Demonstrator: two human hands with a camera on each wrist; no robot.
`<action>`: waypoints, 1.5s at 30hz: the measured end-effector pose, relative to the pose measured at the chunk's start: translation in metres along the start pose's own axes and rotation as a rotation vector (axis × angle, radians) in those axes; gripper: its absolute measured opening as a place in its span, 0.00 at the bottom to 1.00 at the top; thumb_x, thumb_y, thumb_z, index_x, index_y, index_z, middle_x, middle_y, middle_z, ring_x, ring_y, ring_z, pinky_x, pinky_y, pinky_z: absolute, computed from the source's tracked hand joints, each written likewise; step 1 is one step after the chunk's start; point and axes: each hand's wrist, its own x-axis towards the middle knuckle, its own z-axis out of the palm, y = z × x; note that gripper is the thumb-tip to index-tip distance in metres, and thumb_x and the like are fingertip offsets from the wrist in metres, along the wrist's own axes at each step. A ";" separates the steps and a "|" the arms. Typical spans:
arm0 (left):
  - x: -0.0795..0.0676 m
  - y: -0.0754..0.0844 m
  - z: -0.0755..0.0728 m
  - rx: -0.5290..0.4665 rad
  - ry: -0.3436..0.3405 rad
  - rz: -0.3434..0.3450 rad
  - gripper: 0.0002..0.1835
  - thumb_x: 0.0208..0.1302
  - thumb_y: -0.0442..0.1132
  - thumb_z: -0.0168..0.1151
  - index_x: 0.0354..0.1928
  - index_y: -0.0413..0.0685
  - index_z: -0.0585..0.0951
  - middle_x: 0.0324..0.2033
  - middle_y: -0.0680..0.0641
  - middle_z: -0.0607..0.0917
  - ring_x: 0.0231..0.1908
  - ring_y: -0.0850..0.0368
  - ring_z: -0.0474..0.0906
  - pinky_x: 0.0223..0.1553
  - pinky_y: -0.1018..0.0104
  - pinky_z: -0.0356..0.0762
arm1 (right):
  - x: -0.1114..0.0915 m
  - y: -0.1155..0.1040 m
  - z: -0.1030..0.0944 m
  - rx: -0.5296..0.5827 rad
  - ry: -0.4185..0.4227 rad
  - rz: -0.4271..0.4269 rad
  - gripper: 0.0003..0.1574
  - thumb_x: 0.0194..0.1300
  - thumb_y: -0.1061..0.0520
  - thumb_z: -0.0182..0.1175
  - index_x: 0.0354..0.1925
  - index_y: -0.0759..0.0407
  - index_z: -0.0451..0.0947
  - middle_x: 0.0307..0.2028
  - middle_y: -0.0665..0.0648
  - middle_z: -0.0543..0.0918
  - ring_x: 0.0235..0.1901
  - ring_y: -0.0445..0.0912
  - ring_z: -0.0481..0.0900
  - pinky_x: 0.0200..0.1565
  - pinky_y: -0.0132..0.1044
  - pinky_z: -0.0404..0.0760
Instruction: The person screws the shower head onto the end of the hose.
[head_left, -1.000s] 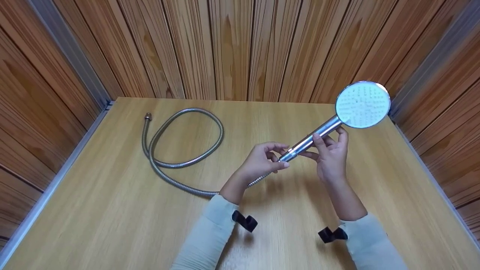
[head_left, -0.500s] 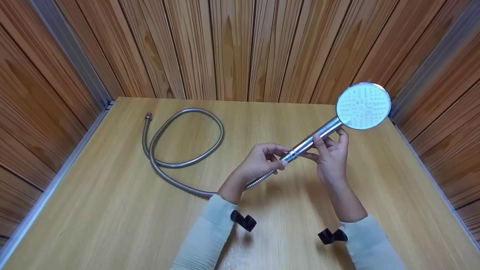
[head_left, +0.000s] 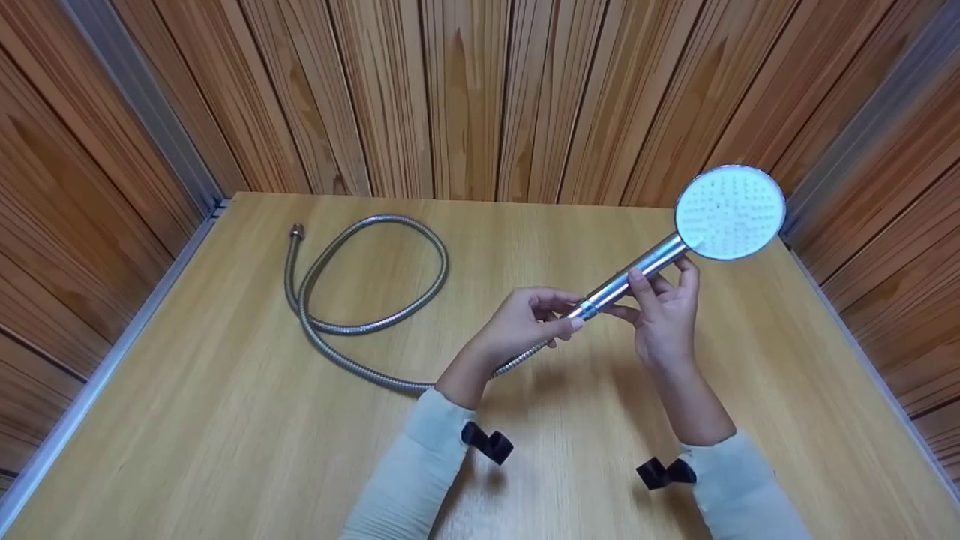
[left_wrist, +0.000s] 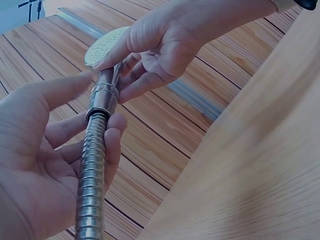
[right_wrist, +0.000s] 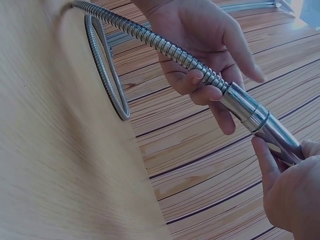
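Observation:
A chrome hand shower head (head_left: 730, 212) with a round, pale spray face is held up over the table, tilted toward the upper right. My right hand (head_left: 666, 322) grips its handle (head_left: 645, 266) between thumb and fingers. At the handle's lower end sits the end fitting of a ribbed metal shower hose (right_wrist: 145, 36). My left hand (head_left: 517, 322) is at this joint, its fingers curled under the hose just below the smooth end fitting (left_wrist: 102, 104). In the left wrist view, the left thumb (left_wrist: 65, 90) stands a little off the metal.
The rest of the hose lies in a loop on the wooden table (head_left: 225, 420), its free end nut (head_left: 297, 231) at the back left. Wood-panelled walls (head_left: 465, 97) rise behind and at both sides. Metal strips (head_left: 97, 405) run along the table's side edges.
The left thumb has shifted back and forth around the end fitting, while the left wrist has moved slightly left. The shower head has drifted a little down and right. The hose loop stays put.

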 end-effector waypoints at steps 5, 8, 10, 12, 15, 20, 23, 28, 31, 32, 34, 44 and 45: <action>0.000 0.000 0.000 -0.043 -0.012 0.025 0.13 0.66 0.36 0.64 0.51 0.52 0.84 0.37 0.47 0.86 0.33 0.55 0.81 0.33 0.66 0.80 | 0.001 0.000 0.001 0.004 -0.005 -0.002 0.33 0.68 0.67 0.58 0.64 0.54 0.55 0.37 0.59 0.79 0.32 0.49 0.83 0.30 0.48 0.84; 0.002 -0.002 0.001 -0.021 0.012 0.038 0.13 0.63 0.34 0.66 0.50 0.54 0.84 0.38 0.48 0.85 0.32 0.55 0.81 0.30 0.66 0.80 | 0.000 0.000 0.001 -0.003 -0.002 0.001 0.34 0.68 0.66 0.58 0.65 0.53 0.55 0.37 0.59 0.79 0.32 0.49 0.83 0.31 0.48 0.84; 0.002 -0.003 0.003 -0.005 0.034 0.036 0.15 0.60 0.34 0.69 0.49 0.56 0.83 0.39 0.49 0.85 0.30 0.55 0.80 0.29 0.66 0.79 | -0.001 -0.001 0.001 -0.007 -0.003 0.007 0.34 0.68 0.66 0.58 0.65 0.53 0.55 0.38 0.59 0.79 0.33 0.49 0.83 0.31 0.49 0.84; 0.002 -0.003 0.004 0.009 0.053 0.027 0.18 0.57 0.34 0.72 0.48 0.57 0.83 0.40 0.50 0.84 0.30 0.55 0.80 0.28 0.66 0.79 | -0.001 -0.001 0.001 -0.012 -0.006 0.014 0.35 0.68 0.65 0.58 0.66 0.52 0.54 0.38 0.59 0.79 0.34 0.50 0.83 0.32 0.49 0.84; 0.002 -0.001 0.004 0.033 0.055 0.002 0.19 0.56 0.36 0.73 0.50 0.58 0.83 0.41 0.52 0.84 0.31 0.55 0.79 0.29 0.66 0.79 | -0.001 -0.001 0.000 -0.016 -0.005 0.023 0.35 0.68 0.64 0.58 0.66 0.52 0.54 0.38 0.59 0.79 0.34 0.50 0.83 0.32 0.49 0.84; 0.001 0.000 0.002 0.009 0.007 -0.020 0.14 0.64 0.39 0.67 0.51 0.56 0.83 0.39 0.50 0.85 0.35 0.54 0.81 0.35 0.64 0.81 | 0.000 -0.002 -0.001 -0.016 0.004 0.025 0.34 0.68 0.65 0.58 0.65 0.52 0.55 0.38 0.59 0.79 0.33 0.49 0.83 0.32 0.48 0.84; 0.002 0.000 0.002 -0.010 0.003 -0.005 0.12 0.66 0.36 0.64 0.51 0.55 0.83 0.39 0.48 0.85 0.35 0.53 0.82 0.35 0.63 0.81 | 0.000 -0.002 -0.001 -0.010 0.007 0.022 0.34 0.68 0.65 0.58 0.65 0.53 0.55 0.38 0.59 0.79 0.33 0.49 0.83 0.32 0.49 0.84; 0.002 0.000 0.004 0.019 0.040 0.013 0.16 0.60 0.33 0.69 0.49 0.57 0.82 0.40 0.49 0.83 0.33 0.54 0.81 0.32 0.64 0.81 | 0.000 -0.002 0.000 -0.009 0.008 0.027 0.34 0.67 0.65 0.59 0.65 0.52 0.55 0.38 0.59 0.79 0.33 0.49 0.83 0.32 0.49 0.84; 0.001 0.001 0.005 0.032 0.051 0.005 0.18 0.58 0.35 0.71 0.50 0.59 0.82 0.42 0.51 0.83 0.33 0.55 0.80 0.31 0.65 0.80 | 0.001 -0.002 0.000 -0.020 0.008 0.026 0.34 0.67 0.65 0.60 0.64 0.53 0.56 0.36 0.59 0.79 0.32 0.49 0.83 0.31 0.50 0.84; 0.001 0.001 0.005 0.027 0.051 0.000 0.18 0.58 0.35 0.71 0.50 0.60 0.83 0.42 0.52 0.83 0.34 0.54 0.80 0.32 0.65 0.80 | 0.001 -0.002 0.000 -0.023 0.009 0.025 0.34 0.67 0.65 0.60 0.64 0.53 0.56 0.36 0.59 0.79 0.32 0.49 0.83 0.31 0.50 0.84; 0.000 0.001 0.004 0.015 0.042 -0.006 0.17 0.61 0.35 0.69 0.51 0.59 0.83 0.42 0.51 0.84 0.35 0.54 0.81 0.33 0.65 0.80 | 0.001 -0.001 -0.001 -0.030 0.013 0.021 0.34 0.66 0.65 0.61 0.63 0.53 0.56 0.36 0.59 0.79 0.32 0.49 0.82 0.30 0.50 0.84; 0.000 0.001 0.003 0.021 0.044 0.025 0.18 0.60 0.31 0.68 0.49 0.59 0.83 0.41 0.50 0.83 0.34 0.54 0.81 0.32 0.65 0.80 | 0.001 -0.001 0.000 -0.033 0.006 0.023 0.35 0.66 0.64 0.61 0.65 0.52 0.55 0.38 0.59 0.78 0.33 0.49 0.83 0.32 0.49 0.84; 0.000 0.001 0.003 0.027 0.046 0.026 0.18 0.59 0.31 0.69 0.49 0.59 0.83 0.42 0.51 0.83 0.35 0.54 0.81 0.33 0.65 0.80 | 0.001 -0.001 0.000 -0.034 0.004 0.021 0.35 0.67 0.64 0.60 0.65 0.52 0.55 0.38 0.60 0.78 0.33 0.50 0.83 0.32 0.50 0.84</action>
